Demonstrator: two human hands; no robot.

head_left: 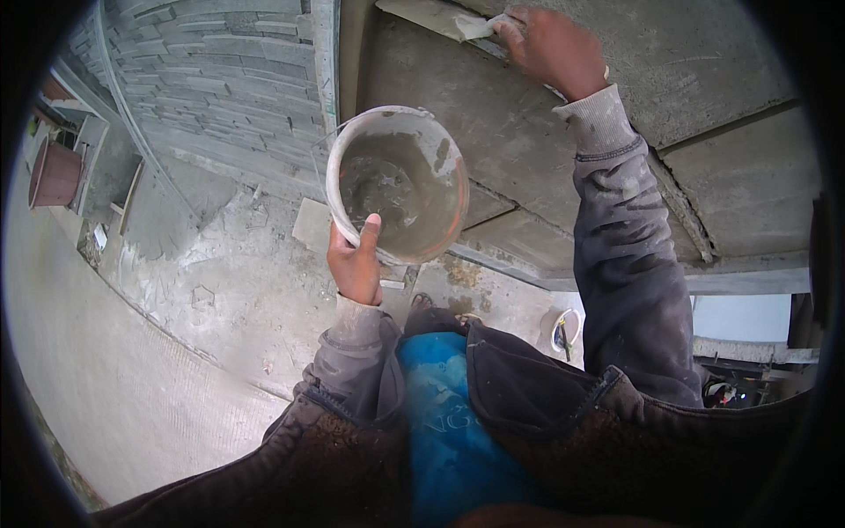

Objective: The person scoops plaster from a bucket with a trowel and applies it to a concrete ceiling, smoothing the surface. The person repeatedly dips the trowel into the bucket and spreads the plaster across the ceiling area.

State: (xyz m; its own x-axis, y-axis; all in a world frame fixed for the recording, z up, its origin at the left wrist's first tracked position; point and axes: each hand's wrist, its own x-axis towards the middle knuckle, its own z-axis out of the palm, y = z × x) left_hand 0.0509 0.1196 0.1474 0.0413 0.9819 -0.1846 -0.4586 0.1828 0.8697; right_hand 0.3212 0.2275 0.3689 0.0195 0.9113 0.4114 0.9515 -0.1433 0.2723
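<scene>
Grey concrete fills my view: a rough slab (704, 53) with straight joints running across the upper right, a wall of stacked stone strips (211, 70) on the upper left, and a dusty floor (220, 299) far below with a loose tile (310, 224) lying on it. At the left edge I see a reddish-brown pot (55, 174) set in a niche.

My left hand (356, 264) holds a bucket (396, 183) by its near rim, thumb hooked over the edge and pointing up inside, fingers clenched beneath. I see a pale, smeared rim, an orange tint low on its right side, and wet grey mortar (387, 198) pooled in the bottom. It hangs in front of the slab's lower edge, well below the other hand.

My right hand (550, 48) reaches up to the slab near the top of the view, fingers closed on a flat trowel (440, 18). I see the blade lying against the concrete, running left from the fingers, with a pale lump of mortar at the fingertips. How tightly I grip it I cannot tell, since the handle is hidden under the hand.

Both sleeves are dark and dusty; between them shows a blue shirt (449, 414). A white coil (565, 330) lies on the floor beside the right sleeve.
</scene>
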